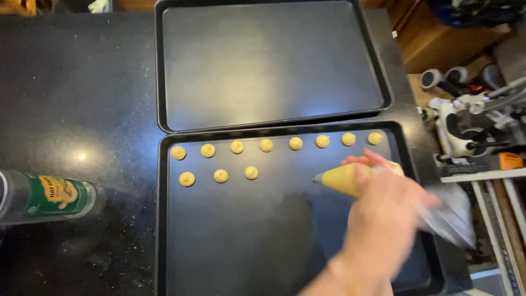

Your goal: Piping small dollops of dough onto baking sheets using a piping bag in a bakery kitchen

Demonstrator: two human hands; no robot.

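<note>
My right hand [383, 219], blurred, is wrapped around a clear piping bag [342, 178] filled with yellow dough. The bag's tip points left, just above the near black baking tray [219, 241], and its loose plastic tail [452, 219] trails to the right. On this tray lie small round yellow dough dots: a back row of several [266, 144] and a second row of three [221, 175]. The bag's tip hovers to the right of the last dot [251, 172] in the second row. My left hand is out of sight.
A second black baking tray [274, 66] lies bare behind the near one, their rims touching. A bottle with a green label [49, 196] lies on the dark speckled counter [82, 98] at the left. Past the counter's right edge stand a white appliance [460, 126] and other clutter.
</note>
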